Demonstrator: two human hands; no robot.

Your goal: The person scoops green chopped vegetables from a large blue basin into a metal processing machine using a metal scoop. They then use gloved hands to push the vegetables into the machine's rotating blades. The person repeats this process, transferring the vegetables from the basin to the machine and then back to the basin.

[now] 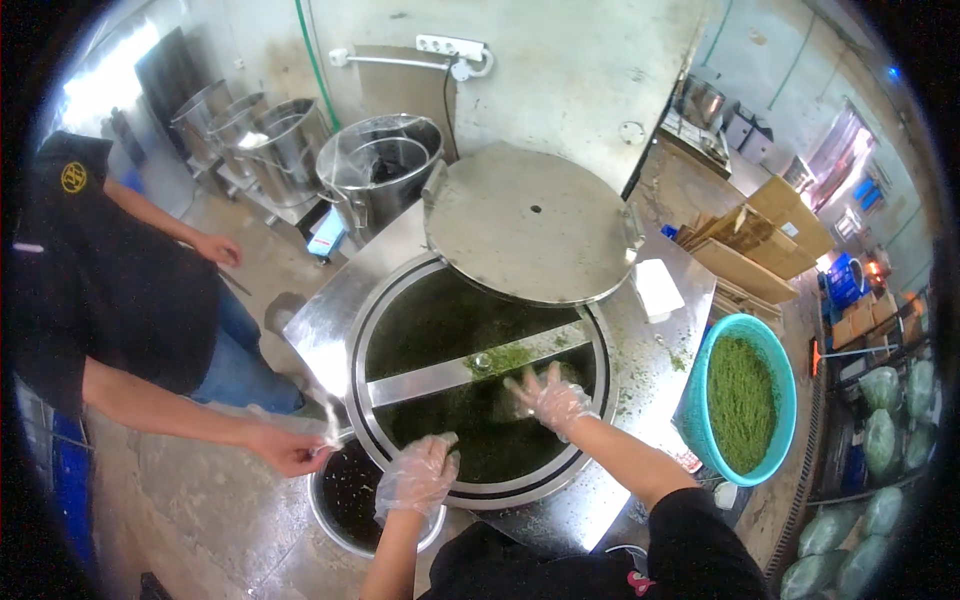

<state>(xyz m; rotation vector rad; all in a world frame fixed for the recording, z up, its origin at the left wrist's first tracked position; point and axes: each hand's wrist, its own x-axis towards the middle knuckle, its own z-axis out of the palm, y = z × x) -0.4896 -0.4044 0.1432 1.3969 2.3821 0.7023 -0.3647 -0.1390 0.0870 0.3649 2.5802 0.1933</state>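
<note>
In front of me is a round steel drum (362,330) set in a metal table, with dark green shredded matter inside. A flat steel bar (420,382) crosses its mouth, a clump of green shreds (505,359) lying on it. My right hand (560,402), in a clear plastic glove, is over the drum just below the bar, fingers spread and holding nothing visible. My left hand (418,478), gloved too, is at the drum's near left rim with loosely bent fingers and nothing visible in it. The round steel lid (535,235) rests tilted on the drum's far edge.
A teal basket (790,400) of chopped greens stands right. A metal bowl (335,520) of dark liquid sits below my left hand. At left, a person in black (150,290) reaches a hand (290,448) near the drum. Steel pots (290,150) stand behind; shelves of green bags line the right.
</note>
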